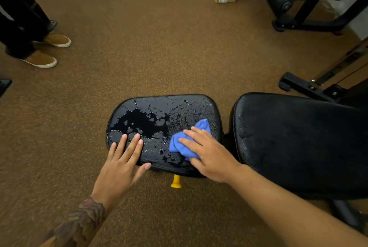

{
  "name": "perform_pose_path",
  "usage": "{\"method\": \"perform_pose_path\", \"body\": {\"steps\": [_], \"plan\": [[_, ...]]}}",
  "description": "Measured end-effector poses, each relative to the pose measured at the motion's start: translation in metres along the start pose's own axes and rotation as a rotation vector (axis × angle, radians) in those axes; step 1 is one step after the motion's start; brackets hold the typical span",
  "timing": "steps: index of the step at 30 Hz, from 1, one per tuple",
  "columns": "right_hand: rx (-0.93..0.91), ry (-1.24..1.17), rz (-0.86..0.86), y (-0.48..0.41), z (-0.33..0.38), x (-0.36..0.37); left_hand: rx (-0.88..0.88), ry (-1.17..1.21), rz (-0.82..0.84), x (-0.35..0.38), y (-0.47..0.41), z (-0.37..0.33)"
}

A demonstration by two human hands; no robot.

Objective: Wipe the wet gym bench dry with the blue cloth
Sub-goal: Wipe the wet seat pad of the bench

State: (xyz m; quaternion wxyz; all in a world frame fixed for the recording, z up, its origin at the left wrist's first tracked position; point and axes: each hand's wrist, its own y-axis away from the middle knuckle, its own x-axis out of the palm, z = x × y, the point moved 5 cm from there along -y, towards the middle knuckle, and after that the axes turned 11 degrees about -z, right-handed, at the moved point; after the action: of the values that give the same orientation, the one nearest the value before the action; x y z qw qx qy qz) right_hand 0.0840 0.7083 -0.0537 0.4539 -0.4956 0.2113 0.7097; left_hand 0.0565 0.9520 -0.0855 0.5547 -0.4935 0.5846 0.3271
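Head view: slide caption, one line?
Drying a wet bench seat: right hand presses blue cloth, left hand rests flat beside it.

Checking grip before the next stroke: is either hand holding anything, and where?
Nothing is gripped. The right hand presses straight fingers on top of the bunched blue cloth; the left hand rests flat on the seat pad.
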Motion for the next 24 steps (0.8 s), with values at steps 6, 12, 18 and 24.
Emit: {"method": "perform_pose_path", "body": {"steps": [6,12,18,24], "plan": [[0.238,0.099,-0.143,-0.048,-0.070,-0.028,0.024,0.004,0.015,-0.001,-0.001,0.002],[0.161,0.066,-0.148,-0.129,-0.035,0.009,0.038,-0.007,-0.016,0.002,-0.002,0.002],[-0.092,-0.007,0.014,-0.045,-0.009,0.004,0.044,-0.004,-0.002,0.002,-0.002,0.003],[0.214,0.172,-0.153,-0.079,-0.046,-0.009,0.027,-0.013,0.001,0.001,-0.002,0.002]]}}
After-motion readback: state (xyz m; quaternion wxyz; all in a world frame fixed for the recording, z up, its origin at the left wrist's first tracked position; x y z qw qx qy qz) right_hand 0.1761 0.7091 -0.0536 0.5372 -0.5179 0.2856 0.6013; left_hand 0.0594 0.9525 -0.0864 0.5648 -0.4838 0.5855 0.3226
